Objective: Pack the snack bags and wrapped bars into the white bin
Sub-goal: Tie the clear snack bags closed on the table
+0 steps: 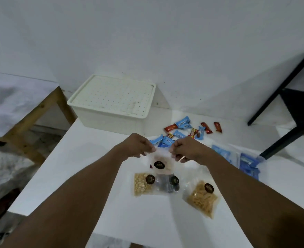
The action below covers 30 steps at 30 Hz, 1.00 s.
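The white bin point(112, 102) carries a perforated lid, so its inside is hidden. The round dark labels on the clear snack bags point(167, 181) are too blurred to read, as is the print on the wrapped bars point(183, 129). The left hand point(137, 145) and right hand point(187, 149) cover the top edge of a raised bag point(161, 163). The right frame edge cuts off the black table point(294, 97).

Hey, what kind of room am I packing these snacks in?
Probably a plain spare or work room, not a kitchen: bare white wall, white table holding a lidded white bin, and a rough wooden frame beside it.
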Each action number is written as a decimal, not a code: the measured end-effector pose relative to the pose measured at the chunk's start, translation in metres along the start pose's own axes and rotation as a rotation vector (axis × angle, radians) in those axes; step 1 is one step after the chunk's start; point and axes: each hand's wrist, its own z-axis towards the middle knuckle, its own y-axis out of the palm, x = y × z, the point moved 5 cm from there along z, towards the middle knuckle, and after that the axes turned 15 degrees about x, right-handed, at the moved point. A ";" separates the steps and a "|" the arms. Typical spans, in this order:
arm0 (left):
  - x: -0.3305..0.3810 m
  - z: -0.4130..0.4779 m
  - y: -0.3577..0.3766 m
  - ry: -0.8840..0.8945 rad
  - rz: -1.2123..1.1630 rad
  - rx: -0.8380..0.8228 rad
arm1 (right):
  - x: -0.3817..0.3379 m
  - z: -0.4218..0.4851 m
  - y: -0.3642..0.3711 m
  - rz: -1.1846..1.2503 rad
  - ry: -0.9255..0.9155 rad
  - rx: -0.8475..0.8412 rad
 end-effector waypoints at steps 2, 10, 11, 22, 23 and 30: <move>0.021 -0.008 0.006 0.032 -0.076 0.031 | -0.005 -0.007 -0.027 0.030 -0.040 0.066; 0.117 -0.036 0.036 0.177 -0.165 0.134 | -0.010 -0.043 -0.127 0.197 -0.149 0.262; 0.132 -0.041 0.039 0.203 -0.165 0.147 | -0.013 -0.048 -0.139 0.209 -0.170 0.273; 0.203 -0.061 0.069 0.324 -0.357 0.218 | -0.036 -0.074 -0.210 0.175 -0.369 0.432; 0.205 -0.061 0.070 0.320 -0.366 0.205 | -0.035 -0.074 -0.209 0.185 -0.361 0.410; 0.209 -0.039 0.059 0.265 -0.542 0.206 | -0.052 -0.051 -0.213 0.265 -0.405 0.445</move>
